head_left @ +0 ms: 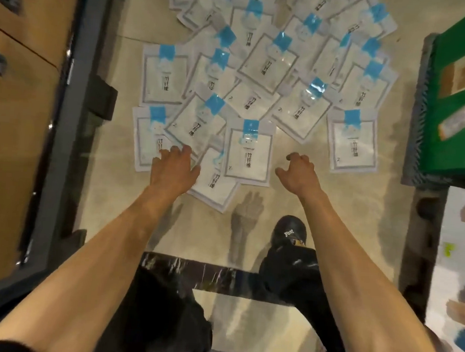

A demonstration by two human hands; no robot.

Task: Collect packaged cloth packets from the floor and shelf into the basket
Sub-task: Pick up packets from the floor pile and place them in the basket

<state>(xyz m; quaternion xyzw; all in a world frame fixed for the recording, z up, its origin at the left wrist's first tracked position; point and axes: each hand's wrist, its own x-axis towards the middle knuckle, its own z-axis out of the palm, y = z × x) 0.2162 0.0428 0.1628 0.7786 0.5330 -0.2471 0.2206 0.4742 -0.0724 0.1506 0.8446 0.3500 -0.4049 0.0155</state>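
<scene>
Glossy beige tile floor, dark marble strip across the near side.

Left hand: fingers spread and slightly curled, tips over the near-left edge of the pile, nothing gripped. Contact with the packets below can't be confirmed. Right hand: fingers loosely curled, empty, over bare tile between two packets. Both forearms are bare and reach from the near edge.

Flat white plastic cloth packets with blue top tabs: overlapping heap on the floor, spreading from just beyond the fingertips to the far edge. Most lie with long axis near-to-far, blue tab at the far end, black vertical print down the middle; several are skewed diagonally. Nearest upright white packet sits between the hands. Separate white packet on the right lies apart from the heap, just beside the right-hand unit.

Black shoe and dark trouser leg near right.

Left: grey-framed tan cabinet with dark handles. Right: green box-like container with blurred tan items on it; contents unclear.
</scene>
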